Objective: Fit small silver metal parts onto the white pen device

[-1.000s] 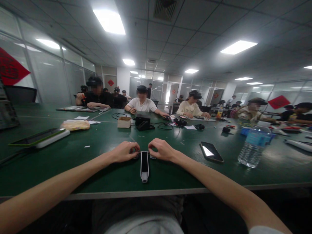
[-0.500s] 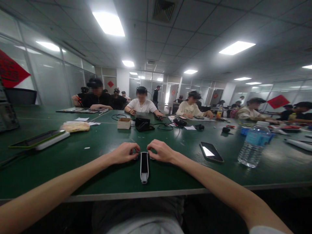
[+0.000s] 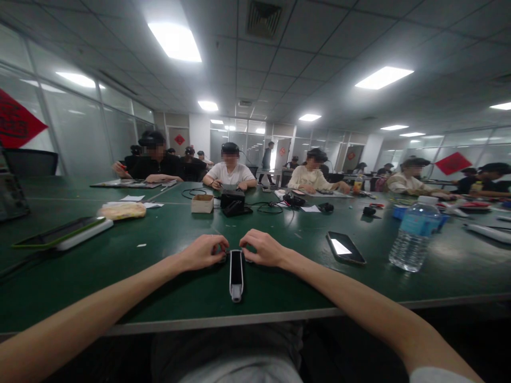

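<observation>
Your left hand (image 3: 203, 252) and right hand (image 3: 265, 248) sit close together on the green worktop (image 3: 120, 298), fingers curled down on either side of the far end of a slim black-and-white handheld device (image 3: 236, 274). Your grip looks narrow, but your fingers hide what lies under them: small dark pieces show at the fingertips, and you cannot tell whether either hand is holding anything.

The device lies flat and lengthwise, pointing toward you, with a pale tip at its near end. No writing on it can be read. Its near end stops just short of the worktop's grey front edge (image 3: 215, 325).

To the device's right, well apart from your right hand, lies a black smartphone (image 3: 345, 248), and beyond that stands a water bottle (image 3: 415, 239) whose blue label is too blurred to read. To the device's left, well apart from your left hand, lies a tablet in a green case (image 3: 59, 236). Straight ahead of the device, well apart from it, sit a small cardboard box (image 3: 202, 204) and a black unit (image 3: 232, 202) among loose cables (image 3: 271, 208). Seated co-workers (image 3: 230, 173) work along the far side, and red diamond signs (image 3: 453, 163) hang on the glass beyond them.
</observation>
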The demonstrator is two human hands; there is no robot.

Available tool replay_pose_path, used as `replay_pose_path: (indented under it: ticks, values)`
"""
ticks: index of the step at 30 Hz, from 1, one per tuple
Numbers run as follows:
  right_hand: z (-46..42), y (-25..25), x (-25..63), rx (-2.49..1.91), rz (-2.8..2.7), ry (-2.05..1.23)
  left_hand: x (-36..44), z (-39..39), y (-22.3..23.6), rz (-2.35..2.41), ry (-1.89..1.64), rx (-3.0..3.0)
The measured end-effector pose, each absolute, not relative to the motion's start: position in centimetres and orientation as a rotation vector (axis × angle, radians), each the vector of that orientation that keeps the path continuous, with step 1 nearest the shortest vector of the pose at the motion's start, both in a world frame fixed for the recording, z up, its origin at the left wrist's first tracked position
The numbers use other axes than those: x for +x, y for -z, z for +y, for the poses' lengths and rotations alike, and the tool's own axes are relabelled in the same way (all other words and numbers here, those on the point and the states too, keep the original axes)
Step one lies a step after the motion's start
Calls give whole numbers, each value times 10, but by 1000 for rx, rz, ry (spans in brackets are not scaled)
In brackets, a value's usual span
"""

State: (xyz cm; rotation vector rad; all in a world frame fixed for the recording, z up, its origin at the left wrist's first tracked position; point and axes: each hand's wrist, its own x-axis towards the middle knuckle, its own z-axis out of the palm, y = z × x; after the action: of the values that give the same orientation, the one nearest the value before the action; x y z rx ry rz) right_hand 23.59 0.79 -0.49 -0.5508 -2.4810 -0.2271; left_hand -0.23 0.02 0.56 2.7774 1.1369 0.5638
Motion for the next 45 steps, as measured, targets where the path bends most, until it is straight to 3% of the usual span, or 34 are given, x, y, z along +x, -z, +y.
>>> replay_pose_path:
  ticks: [16,37,45]
  values:
    - [7,6,235,-458,-2432,197,0,-7,-10,1191,-784,2842]
    - [-12,1,220,-259,-2338,457,5,-12,-12,927,-742,2898]
    - [3,-9,237,-460,-2472,639,-15,5,-16,1102,-404,2907]
